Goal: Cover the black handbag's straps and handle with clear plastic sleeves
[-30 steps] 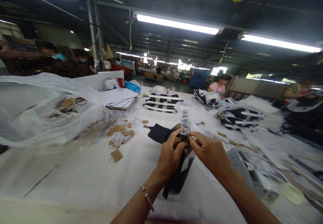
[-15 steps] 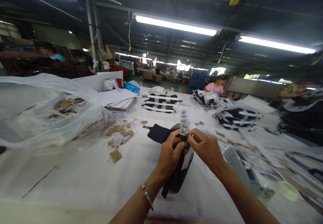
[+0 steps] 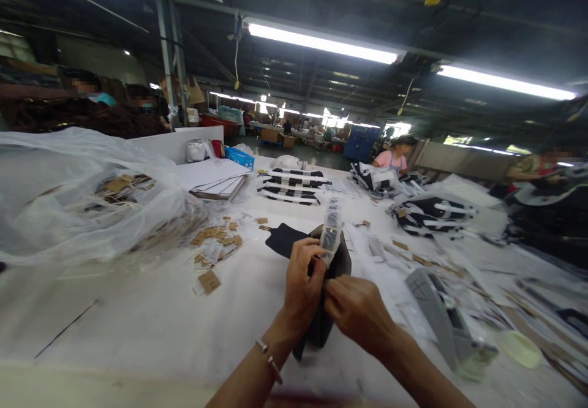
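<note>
A small black bag (image 3: 340,264) stands on the white table, its flap (image 3: 283,240) folded out to the left with a metal piece at the tip. Rising from the bag is a strap (image 3: 331,227) wrapped in clear plastic. My left hand (image 3: 303,282) is closed on the strap's lower end, thumb and fingers pinched together. Just below and to the right, my right hand (image 3: 358,310) is closed against the bag's near side. Whatever its fingertips pinch is hidden behind the fingers.
Brown tags (image 3: 215,241) lie scattered left of the bag, beside a clear plastic sack (image 3: 92,212). A grey tape dispenser (image 3: 441,316) stands to the right. Wrapped black-and-white bundles (image 3: 294,185) lie farther back. Co-workers sit beyond the table (image 3: 151,316).
My right hand has moved down from the strap's buckle to the bag's near side. My left hand has shifted slightly left, and the wrapped strap leans a little differently.
</note>
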`<state>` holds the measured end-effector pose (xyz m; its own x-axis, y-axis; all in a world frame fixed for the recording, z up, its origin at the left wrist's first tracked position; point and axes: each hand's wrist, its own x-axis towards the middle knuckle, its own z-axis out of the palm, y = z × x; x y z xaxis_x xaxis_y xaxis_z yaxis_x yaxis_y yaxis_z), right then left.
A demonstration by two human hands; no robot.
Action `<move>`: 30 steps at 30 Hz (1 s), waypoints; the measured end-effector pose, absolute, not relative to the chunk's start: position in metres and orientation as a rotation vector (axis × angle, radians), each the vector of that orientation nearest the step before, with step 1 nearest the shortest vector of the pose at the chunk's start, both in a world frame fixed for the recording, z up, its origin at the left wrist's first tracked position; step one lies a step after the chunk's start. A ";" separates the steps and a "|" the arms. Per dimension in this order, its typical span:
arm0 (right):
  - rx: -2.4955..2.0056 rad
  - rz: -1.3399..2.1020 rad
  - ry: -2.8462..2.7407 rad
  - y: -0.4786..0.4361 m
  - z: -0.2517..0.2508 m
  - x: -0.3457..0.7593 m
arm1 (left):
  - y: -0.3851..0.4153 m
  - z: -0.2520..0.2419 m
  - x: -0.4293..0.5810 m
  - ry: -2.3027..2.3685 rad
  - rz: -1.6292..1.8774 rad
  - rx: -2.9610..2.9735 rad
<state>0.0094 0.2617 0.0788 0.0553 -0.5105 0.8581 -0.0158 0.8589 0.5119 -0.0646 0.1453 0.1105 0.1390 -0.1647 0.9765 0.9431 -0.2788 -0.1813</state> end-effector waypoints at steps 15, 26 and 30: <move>0.515 1.223 -1.859 0.260 0.099 0.010 | 0.115 0.060 -0.103 -0.963 -0.742 -1.289; 0.557 0.944 -1.800 0.251 0.082 -0.002 | 0.102 0.090 -0.086 -1.127 -1.347 -1.445; 0.574 0.678 -1.850 0.248 0.092 0.011 | 0.103 0.105 -0.061 -1.287 -1.450 -1.678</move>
